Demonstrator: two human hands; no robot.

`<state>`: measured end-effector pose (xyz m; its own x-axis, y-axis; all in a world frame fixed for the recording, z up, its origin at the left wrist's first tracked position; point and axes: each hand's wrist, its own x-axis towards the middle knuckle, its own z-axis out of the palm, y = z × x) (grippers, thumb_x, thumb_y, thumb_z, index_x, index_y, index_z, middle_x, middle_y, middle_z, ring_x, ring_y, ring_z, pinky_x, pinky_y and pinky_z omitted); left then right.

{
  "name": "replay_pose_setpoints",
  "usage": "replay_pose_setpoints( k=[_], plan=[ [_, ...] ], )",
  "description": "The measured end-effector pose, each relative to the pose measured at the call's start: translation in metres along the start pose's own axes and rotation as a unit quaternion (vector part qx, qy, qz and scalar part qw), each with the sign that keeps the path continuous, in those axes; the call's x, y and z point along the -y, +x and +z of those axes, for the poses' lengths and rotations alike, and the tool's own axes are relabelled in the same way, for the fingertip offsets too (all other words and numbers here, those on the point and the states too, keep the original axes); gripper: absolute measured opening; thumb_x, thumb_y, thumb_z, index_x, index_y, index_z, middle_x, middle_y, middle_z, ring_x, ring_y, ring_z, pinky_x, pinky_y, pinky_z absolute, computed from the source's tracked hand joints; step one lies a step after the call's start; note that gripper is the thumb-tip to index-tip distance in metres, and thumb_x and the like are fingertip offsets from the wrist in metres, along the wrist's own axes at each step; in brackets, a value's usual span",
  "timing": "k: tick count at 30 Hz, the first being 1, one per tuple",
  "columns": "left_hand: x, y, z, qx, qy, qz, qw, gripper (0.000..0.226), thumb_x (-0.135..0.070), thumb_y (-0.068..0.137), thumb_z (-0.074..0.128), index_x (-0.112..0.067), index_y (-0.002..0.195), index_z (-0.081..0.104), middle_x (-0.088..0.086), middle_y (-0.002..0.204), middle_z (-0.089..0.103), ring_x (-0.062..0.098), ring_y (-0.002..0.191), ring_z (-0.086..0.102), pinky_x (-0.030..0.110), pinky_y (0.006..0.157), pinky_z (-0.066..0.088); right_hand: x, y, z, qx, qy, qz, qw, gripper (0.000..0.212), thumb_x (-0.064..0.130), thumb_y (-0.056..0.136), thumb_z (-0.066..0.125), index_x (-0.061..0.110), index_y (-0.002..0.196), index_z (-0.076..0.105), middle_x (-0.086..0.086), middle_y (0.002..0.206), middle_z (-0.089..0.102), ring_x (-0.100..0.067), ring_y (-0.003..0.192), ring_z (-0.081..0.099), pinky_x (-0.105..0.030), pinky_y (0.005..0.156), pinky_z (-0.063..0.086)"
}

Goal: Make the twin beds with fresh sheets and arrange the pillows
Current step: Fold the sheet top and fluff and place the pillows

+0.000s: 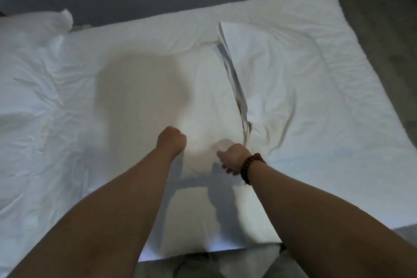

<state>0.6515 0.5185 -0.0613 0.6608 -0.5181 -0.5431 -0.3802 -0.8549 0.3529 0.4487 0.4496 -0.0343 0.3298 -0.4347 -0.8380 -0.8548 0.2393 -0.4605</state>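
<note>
Bed [352, 36] is viewed from its near edge. A bottom sheet [140, 52] is laid over it, creased and not yet smoothed. A folded sheet [282, 70] lies on the right half, its layered edge running toward the near side and drawn into a bunch at the right hand [233, 158]. The bunch is gripped there, fingers curled round the cloth, judged so the fold can be pulled open across the bed. A beaded bracelet [250, 168] is worn at that wrist. Left hand [172, 140] is clenched and set on the bottom sheet near the bunch, probably as an anchor; whether cloth is pinched inside cannot be told. Loose white linen [33, 36] is heaped at far left
</note>
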Motion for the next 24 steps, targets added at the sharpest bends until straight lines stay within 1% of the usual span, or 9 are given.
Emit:
replay_pose_setpoints(
  k=[3, 7, 12, 15, 16, 18, 21, 23, 24],
  plan=[
    [0.002, 0.017, -0.024, 0.023, 0.079, 0.047, 0.995, 0.032, -0.013, 0.092, 0.055, 0.003, 0.118, 0.065, 0.021, 0.126, 0.064, 0.037, 0.118, 0.059, 0.034, 0.094, 0.047, -0.008, -0.004, 0.040, 0.029, 0.151, 0.118, 0.981, 0.057, 0.054, 0.098, 0.047, 0.000, 0.101, 0.065, -0.011, 0.082, 0.072, -0.026, 0.063, 0.066, -0.032, 0.065, 0.052],
    [-0.004, 0.045, -0.051, 0.032, 0.145, 0.097, 0.984, 0.040, -0.017, 0.097, 0.053, -0.002, 0.134, 0.057, 0.018, 0.140, 0.055, 0.034, 0.130, 0.052, 0.032, 0.104, 0.041, -0.017, -0.002, 0.082, 0.033, 0.327, 0.204, 0.922, 0.080, 0.078, 0.084, 0.048, 0.008, 0.122, 0.054, -0.017, 0.103, 0.067, -0.033, 0.085, 0.073, -0.038, 0.071, 0.061],
    [-0.022, 0.111, -0.072, -0.008, 0.158, 0.154, 0.975, 0.046, -0.029, 0.097, 0.053, -0.006, 0.137, 0.053, 0.020, 0.141, 0.053, 0.035, 0.130, 0.051, 0.036, 0.104, 0.041, -0.001, 0.031, 0.135, -0.028, 0.546, 0.207, 0.811, 0.122, 0.098, 0.051, 0.049, 0.017, 0.142, 0.047, -0.010, 0.141, 0.051, -0.031, 0.111, 0.058, -0.046, 0.094, 0.055],
    [-0.037, 0.162, -0.085, -0.036, 0.187, 0.201, 0.961, 0.052, -0.040, 0.093, 0.050, -0.011, 0.136, 0.053, 0.018, 0.139, 0.054, 0.037, 0.128, 0.052, 0.041, 0.105, 0.043, 0.011, 0.056, 0.164, -0.098, 0.610, 0.200, 0.760, 0.144, 0.104, 0.027, 0.047, 0.011, 0.137, 0.053, -0.007, 0.131, 0.061, -0.028, 0.104, 0.065, -0.044, 0.093, 0.054],
    [-0.040, 0.182, -0.091, -0.048, 0.205, 0.220, 0.953, 0.054, -0.043, 0.089, 0.047, -0.012, 0.132, 0.056, 0.018, 0.136, 0.056, 0.038, 0.126, 0.053, 0.044, 0.104, 0.045, 0.016, 0.061, 0.170, -0.116, 0.627, 0.207, 0.742, 0.146, 0.105, 0.024, 0.047, 0.009, 0.134, 0.055, -0.006, 0.118, 0.067, -0.028, 0.090, 0.069, -0.042, 0.085, 0.057],
    [-0.048, 0.221, -0.104, -0.077, 0.240, 0.243, 0.937, 0.056, -0.046, 0.088, 0.040, -0.010, 0.126, 0.057, 0.021, 0.130, 0.057, 0.040, 0.121, 0.054, 0.047, 0.102, 0.047, 0.020, 0.072, 0.182, -0.158, 0.649, 0.187, 0.721, 0.124, 0.104, 0.031, 0.050, 0.012, 0.114, 0.058, -0.002, 0.083, 0.064, -0.026, 0.061, 0.063, -0.035, 0.067, 0.056],
    [-0.057, 0.269, -0.117, -0.084, 0.255, 0.233, 0.935, 0.065, -0.050, 0.096, 0.029, -0.003, 0.137, 0.048, 0.025, 0.140, 0.049, 0.044, 0.128, 0.048, 0.050, 0.108, 0.041, 0.029, 0.078, 0.194, -0.184, 0.709, 0.160, 0.661, 0.092, 0.105, 0.028, 0.053, 0.031, 0.078, 0.032, 0.005, 0.070, 0.033, -0.024, 0.056, 0.041, -0.028, 0.048, 0.049],
    [-0.054, 0.294, -0.121, -0.067, 0.254, 0.217, 0.940, 0.064, -0.047, 0.102, 0.025, -0.003, 0.144, 0.044, 0.025, 0.146, 0.045, 0.043, 0.132, 0.045, 0.048, 0.112, 0.036, 0.031, 0.091, 0.209, -0.177, 0.733, 0.168, 0.635, 0.093, 0.105, 0.024, 0.056, 0.034, 0.075, 0.024, 0.006, 0.068, 0.025, -0.024, 0.058, 0.034, -0.043, 0.057, 0.057],
    [-0.050, 0.307, -0.122, -0.056, 0.261, 0.223, 0.938, 0.064, -0.048, 0.102, 0.024, -0.004, 0.144, 0.044, 0.025, 0.147, 0.045, 0.044, 0.132, 0.045, 0.048, 0.112, 0.036, 0.039, 0.090, 0.212, -0.179, 0.746, 0.181, 0.615, 0.094, 0.105, 0.024, 0.055, 0.032, 0.079, 0.035, 0.006, 0.064, 0.029, -0.026, 0.061, 0.037, -0.055, 0.068, 0.057]
  ],
)
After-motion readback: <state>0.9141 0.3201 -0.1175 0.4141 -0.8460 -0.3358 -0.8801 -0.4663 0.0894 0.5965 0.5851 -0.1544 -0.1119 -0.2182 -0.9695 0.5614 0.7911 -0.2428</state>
